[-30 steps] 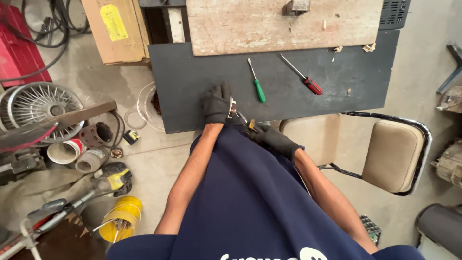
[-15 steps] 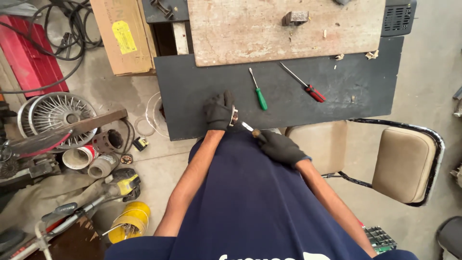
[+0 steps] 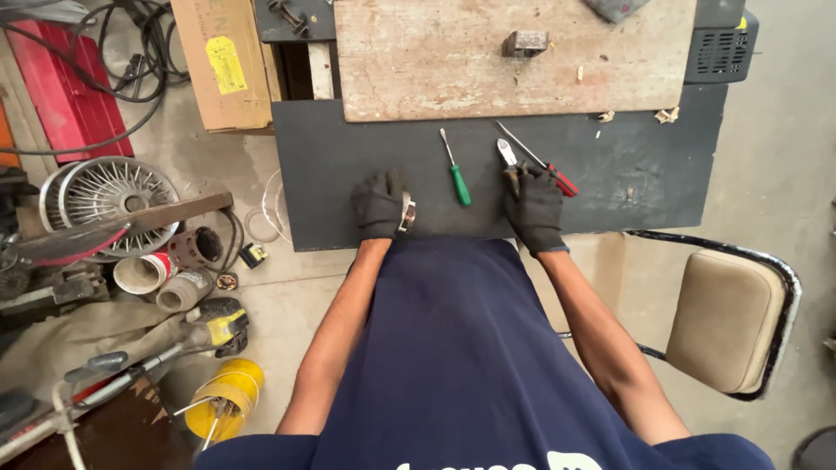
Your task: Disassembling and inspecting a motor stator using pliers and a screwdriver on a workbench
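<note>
- Left hand (image 3: pixel 380 204), gloved, clamps a small round metal part (image 3: pixel 407 213) at the near table edge.
- Right hand (image 3: pixel 535 207) grips pliers (image 3: pixel 508 157).
- Brown cardboard box (image 3: pixel 222 61), far left, bears a yellow label (image 3: pixel 225 64).

A brown cardboard box (image 3: pixel 222 65) with a yellow label (image 3: pixel 225 64) stands, seemingly floor-level, upper left.

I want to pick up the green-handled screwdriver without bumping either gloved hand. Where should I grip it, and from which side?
Grip the green handle, the thick end nearest the table's front edge, coming straight down from above. The green-handled screwdriver lies flat on the dark tabletop, shaft pointing away, in the open gap between the left hand and right hand.
</note>
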